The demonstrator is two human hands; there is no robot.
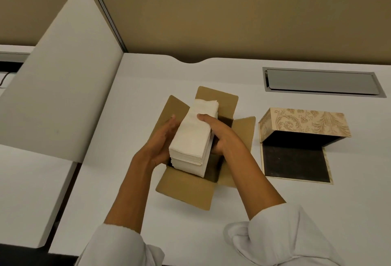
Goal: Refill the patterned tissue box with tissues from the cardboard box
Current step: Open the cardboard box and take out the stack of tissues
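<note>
A thick stack of white tissues [194,136] is held above the open cardboard box [186,189], whose flaps are spread out on the white desk. My left hand [163,141] presses flat against the stack's left side. My right hand [220,136] grips its right side, thumb on top. The stack's lower end is still just inside the box opening. To the right lies the patterned tissue box [304,123], beige with a leaf design, tipped so its dark hollow inside faces me, with its dark base panel [296,164] flat on the desk.
A grey cable hatch [321,82] is set into the desk [131,100] behind the patterned box. A pale divider panel [63,75] stands at the left, with a second desk beyond it. A tan wall runs along the back.
</note>
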